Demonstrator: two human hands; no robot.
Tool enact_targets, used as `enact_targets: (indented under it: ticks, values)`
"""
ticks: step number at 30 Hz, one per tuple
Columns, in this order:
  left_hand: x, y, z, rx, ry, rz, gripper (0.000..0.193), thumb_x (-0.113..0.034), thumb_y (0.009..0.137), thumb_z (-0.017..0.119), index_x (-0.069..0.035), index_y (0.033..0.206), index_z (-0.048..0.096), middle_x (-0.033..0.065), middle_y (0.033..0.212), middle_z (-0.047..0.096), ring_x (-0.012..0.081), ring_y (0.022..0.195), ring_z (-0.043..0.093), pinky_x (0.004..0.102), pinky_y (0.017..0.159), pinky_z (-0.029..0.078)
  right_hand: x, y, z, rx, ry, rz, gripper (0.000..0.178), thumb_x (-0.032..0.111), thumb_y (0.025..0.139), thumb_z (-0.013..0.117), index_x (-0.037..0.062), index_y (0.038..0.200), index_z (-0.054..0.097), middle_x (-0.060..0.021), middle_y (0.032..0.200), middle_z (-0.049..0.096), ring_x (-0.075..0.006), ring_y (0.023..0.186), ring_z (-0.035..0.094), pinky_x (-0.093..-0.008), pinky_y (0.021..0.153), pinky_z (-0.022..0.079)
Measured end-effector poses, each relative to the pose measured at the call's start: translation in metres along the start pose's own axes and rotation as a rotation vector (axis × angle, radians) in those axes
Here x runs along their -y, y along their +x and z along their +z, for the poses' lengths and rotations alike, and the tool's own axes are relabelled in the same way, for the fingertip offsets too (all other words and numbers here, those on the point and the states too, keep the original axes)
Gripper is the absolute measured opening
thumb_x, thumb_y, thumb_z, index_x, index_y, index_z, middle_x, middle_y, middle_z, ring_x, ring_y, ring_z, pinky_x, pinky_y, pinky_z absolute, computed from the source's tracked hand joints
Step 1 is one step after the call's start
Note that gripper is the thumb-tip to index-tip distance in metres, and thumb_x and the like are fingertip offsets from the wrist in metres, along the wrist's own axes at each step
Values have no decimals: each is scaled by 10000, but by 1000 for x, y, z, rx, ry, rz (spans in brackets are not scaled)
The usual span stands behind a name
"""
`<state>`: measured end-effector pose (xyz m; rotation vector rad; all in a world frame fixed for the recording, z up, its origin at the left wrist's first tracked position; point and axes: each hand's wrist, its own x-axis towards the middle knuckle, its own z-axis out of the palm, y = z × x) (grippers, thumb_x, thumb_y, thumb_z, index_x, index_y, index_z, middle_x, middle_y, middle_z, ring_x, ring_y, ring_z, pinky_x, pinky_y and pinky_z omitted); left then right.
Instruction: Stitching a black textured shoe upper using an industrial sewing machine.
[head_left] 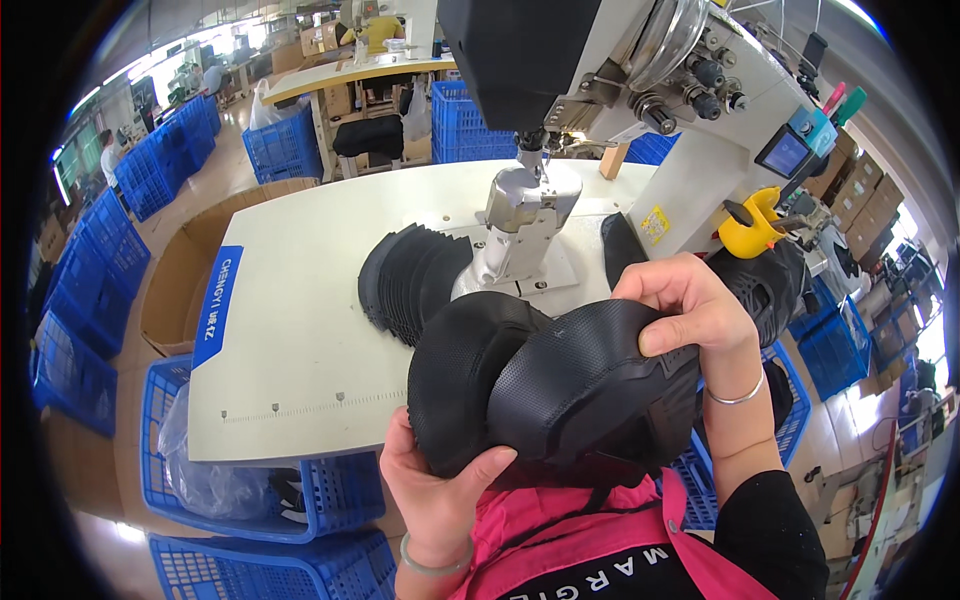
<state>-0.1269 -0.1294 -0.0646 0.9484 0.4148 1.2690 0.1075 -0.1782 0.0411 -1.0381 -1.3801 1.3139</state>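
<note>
In front of my chest I hold black shoe uppers [570, 375] with a finely dimpled surface and curved edges; two rounded parts lie side by side, one overlapping the other. My left hand [440, 495] is closed on the lower left edge, thumb on top and fingers behind. At the upper right edge my right hand [695, 315] pinches the upper between thumb and bent fingers. Just beyond, a fanned stack of black curved pieces [410, 280] lies on the pale sewing table [300, 290]. The post-bed sewing machine [530, 220] stands behind the uppers, its needle area apart from them.
More black uppers [765, 285] are heaped to the right, below a yellow cup [750, 225] of tools. A small control screen [785, 150] sits on the machine. Blue crates [260, 500] and a cardboard box [185, 270] flank the table. Other workstations and people are farther back.
</note>
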Motion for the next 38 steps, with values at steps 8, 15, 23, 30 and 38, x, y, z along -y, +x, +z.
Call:
enact_targets:
  ticks: [8, 15, 23, 30, 38]
  values:
    - [10, 7, -4, 30, -72, -50, 522, 65, 562, 779, 7, 1007, 513, 74, 952, 596, 135, 873, 562, 259, 801, 454, -2, -2, 2, -52, -7, 54, 355, 24, 728, 667, -99, 1039, 549, -84, 919, 627, -96, 798, 596, -196, 718, 469]
    - [15, 11, -8, 66, -132, -102, 530, 78, 570, 765, 11, 1029, 508, 84, 960, 599, 151, 887, 568, 274, 820, 456, 0, 0, 13, -169, -15, 59, 395, 33, 669, 686, -147, 994, 552, -128, 855, 632, -124, 731, 617, -192, 653, 483]
    - [21, 14, -11, 84, -212, -154, 562, 104, 569, 745, 21, 1069, 503, 95, 1007, 593, 168, 919, 570, 285, 837, 454, -1, -1, 15, -209, -36, 99, 397, 35, 680, 679, -141, 1013, 553, -128, 877, 636, -116, 744, 616, -197, 678, 481]
    - [26, 18, -13, 140, -273, -187, 579, 121, 596, 713, 29, 1122, 488, 115, 1041, 587, 190, 956, 570, 303, 861, 452, 1, -2, 18, -225, -38, 123, 384, 17, 684, 669, -141, 1015, 554, -121, 881, 638, -107, 742, 612, -191, 677, 478]
    - [18, 23, -9, 7, -233, -141, 603, 124, 609, 694, 32, 1160, 470, 118, 1062, 580, 197, 966, 568, 311, 873, 447, 1, -7, 15, -222, -36, 105, 384, 28, 688, 673, -135, 1016, 558, -120, 880, 639, -100, 743, 610, -181, 678, 475]
